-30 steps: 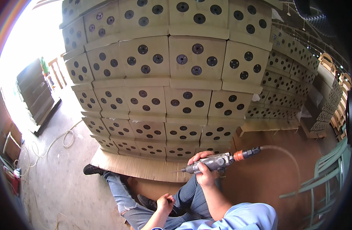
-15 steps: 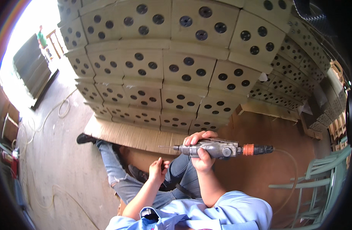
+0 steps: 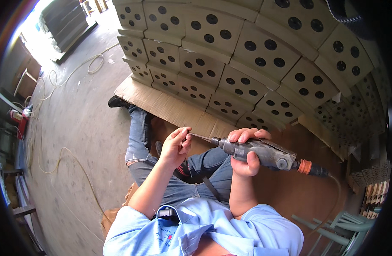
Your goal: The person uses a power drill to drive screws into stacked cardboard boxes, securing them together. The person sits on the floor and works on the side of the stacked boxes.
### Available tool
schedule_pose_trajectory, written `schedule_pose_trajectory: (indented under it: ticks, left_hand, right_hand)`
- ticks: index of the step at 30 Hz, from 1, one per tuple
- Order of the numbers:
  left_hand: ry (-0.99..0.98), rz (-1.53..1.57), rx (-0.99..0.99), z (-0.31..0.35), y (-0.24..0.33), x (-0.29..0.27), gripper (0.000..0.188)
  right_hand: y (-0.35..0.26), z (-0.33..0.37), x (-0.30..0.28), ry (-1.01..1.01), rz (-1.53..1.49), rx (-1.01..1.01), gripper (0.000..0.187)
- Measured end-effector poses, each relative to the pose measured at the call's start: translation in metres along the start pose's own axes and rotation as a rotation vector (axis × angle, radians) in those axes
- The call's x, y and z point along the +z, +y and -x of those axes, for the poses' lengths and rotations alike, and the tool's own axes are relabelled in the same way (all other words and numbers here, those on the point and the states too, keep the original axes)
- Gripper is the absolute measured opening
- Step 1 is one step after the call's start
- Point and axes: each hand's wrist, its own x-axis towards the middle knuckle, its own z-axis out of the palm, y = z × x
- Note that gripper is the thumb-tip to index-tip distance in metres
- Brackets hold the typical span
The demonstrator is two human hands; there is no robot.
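My right hand is wrapped round a grey metal air screwdriver with an orange collar at its hose end. The tool lies nearly level across my lap, its thin bit pointing left. At the bit's tip, my left hand is closed in a pinch with thumb and fingers together. Whatever small thing sits between those fingers is too small to name. Beyond both hands rises a wall of stacked beige blocks, each face bearing several round black discs.
Flattened cardboard lies along the foot of the stack, near my outstretched leg. A thin hose loops over the floor at left. Green metal chair frames stand at lower right. Red and white items sit at far left.
My left hand has risen to the bit's tip and now pinches there. The screwdriver has tilted slightly, its hose end lower. The whole view has turned toward the left.
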Motion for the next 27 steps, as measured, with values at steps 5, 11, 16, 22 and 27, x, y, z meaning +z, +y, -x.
schedule_pose_trajectory:
  ticks: [5, 11, 16, 22, 27]
  left_hand:
    - [-0.079, 0.055, -0.028, 0.006, 0.008, 0.004, 0.019]
    - [-0.066, 0.065, -0.087, 0.006, 0.018, -0.008, 0.017]
    - [-0.091, 0.027, -0.157, 0.002, 0.029, -0.012, 0.015]
    - [-0.17, 0.362, -0.2, -0.03, 0.02, 0.003, 0.022]
    - [-0.314, 0.419, -0.183, -0.082, 0.013, 0.087, 0.026]
  right_hand:
    - [0.01, -0.002, 0.005, -0.042, 0.029, 0.018, 0.048]
    - [0.018, -0.002, 0.002, -0.124, -0.014, 0.077, 0.05]
    - [0.021, -0.003, -0.003, -0.264, -0.115, 0.103, 0.045]
    - [0.009, -0.017, 0.011, -0.432, 0.108, -0.124, 0.042]
    - [-0.013, -0.059, 0.019, -0.496, 0.395, -0.494, 0.05]
